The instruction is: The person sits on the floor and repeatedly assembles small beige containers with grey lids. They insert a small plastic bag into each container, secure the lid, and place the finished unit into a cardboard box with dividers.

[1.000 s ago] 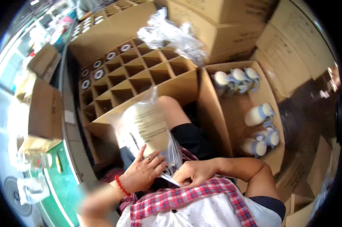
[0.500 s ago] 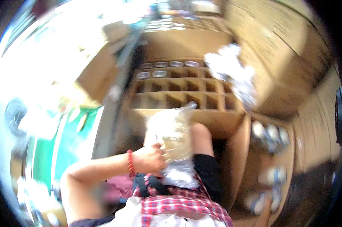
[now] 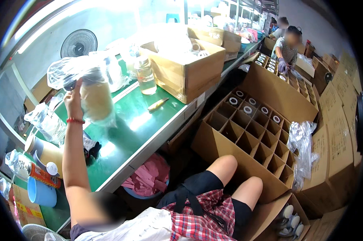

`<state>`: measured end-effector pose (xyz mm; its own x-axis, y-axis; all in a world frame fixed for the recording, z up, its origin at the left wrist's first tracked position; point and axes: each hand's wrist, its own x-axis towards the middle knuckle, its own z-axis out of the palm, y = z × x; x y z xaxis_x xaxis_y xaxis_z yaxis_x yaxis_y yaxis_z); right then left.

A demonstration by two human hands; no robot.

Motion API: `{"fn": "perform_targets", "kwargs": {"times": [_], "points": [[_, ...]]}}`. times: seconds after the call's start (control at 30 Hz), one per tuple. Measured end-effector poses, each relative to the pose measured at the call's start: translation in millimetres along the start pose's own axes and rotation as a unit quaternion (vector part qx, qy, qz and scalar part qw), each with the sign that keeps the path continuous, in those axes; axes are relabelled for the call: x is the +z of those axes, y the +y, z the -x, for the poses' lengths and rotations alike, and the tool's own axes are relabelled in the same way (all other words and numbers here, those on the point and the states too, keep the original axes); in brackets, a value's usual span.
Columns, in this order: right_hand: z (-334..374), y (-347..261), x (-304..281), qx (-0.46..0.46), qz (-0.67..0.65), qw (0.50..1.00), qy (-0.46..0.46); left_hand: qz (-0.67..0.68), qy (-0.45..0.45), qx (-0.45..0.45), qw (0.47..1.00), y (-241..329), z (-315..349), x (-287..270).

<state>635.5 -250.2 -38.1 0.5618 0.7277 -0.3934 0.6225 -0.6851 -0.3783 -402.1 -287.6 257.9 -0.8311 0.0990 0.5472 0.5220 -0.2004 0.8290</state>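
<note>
My left hand is raised over the green tabletop, its fingers closed around the gathered top of a clear plastic bag. Something beige and bulky fills the bag; I cannot make out its kind. A red bracelet circles that wrist. Close to the hand on the table are another crumpled clear bag and a beige jug with a grey handle. My right hand is out of sight.
A divided carton with several round-topped items stands before my knees. White-topped items fill part of a box at lower right. An open carton, a glass jar and a yellow tool occupy the table. A co-worker works farther back.
My left hand has lifted the bag from my lap to above the green table on the left. My right hand, earlier in the lower-right box, has left view. The view has swung left.
</note>
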Motion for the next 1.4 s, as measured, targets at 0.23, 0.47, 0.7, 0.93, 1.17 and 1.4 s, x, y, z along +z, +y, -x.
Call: {"fn": "perform_targets", "kwargs": {"times": [0.23, 0.47, 0.7, 0.93, 1.17, 1.4], "points": [[105.0, -77.2, -88.9, -0.05, -0.057, 0.996, 0.044, -0.08, 0.243, -0.046, 0.966, -188.4, -119.7, 2.7], [129.2, -167.8, -84.1, -0.178, -0.227, 0.957, 0.036, -0.479, 0.218, -0.209, 0.824, -276.7, -226.3, -139.7], [114.0, -285.4, 79.9, -0.305, -0.417, 0.856, 0.011, -0.354, -0.06, 0.196, 0.912, -259.4, -162.4, -14.9], [173.9, -331.2, 226.3, -0.135, -0.57, 0.732, -0.347, 0.199, -0.62, 0.057, 0.757, -35.9, 284.7, 208.2], [172.6, -342.7, 135.0, -0.57, -0.258, 0.779, -0.034, 0.177, -0.707, -0.005, 0.685, -2.8, 396.4, 235.5], [198.0, -416.8, 59.5, -0.606, -0.109, 0.788, -0.015, 0.349, -0.639, -0.187, 0.659, 36.3, 438.7, 292.7]]}}
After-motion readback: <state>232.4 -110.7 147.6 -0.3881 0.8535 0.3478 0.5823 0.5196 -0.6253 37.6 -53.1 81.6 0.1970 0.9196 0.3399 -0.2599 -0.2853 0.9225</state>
